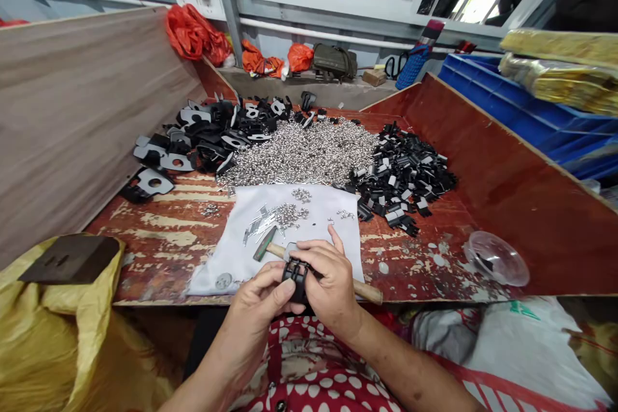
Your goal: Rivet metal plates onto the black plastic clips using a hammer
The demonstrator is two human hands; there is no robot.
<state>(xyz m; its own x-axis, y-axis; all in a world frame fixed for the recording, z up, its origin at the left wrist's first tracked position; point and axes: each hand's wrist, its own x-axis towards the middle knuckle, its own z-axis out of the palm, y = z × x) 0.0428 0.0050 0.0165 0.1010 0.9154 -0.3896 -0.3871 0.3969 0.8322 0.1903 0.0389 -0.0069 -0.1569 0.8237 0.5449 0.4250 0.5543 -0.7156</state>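
Observation:
Both hands meet at the table's front edge around a black plastic part (295, 278). My left hand (263, 296) pinches it from the left, thumb on its face. Fingers of my right hand (333, 280) close on its right side, with one finger raised. Beneath the hands a hammer (276, 250) lies on a white cloth (338, 203), its wooden handle running out to the right. Small metal pieces (287, 215) and thin pins (261, 222) are heaped on the cloth behind the hammer.
Behind the cloth spreads a large pile of metal pieces (309, 151). Black and grey parts (207, 132) are heaped left, small black clips (405, 174) right. A clear bowl (497, 259) sits front right. Wooden boards (512, 187) wall the table; a yellow sack (43, 328) stands left.

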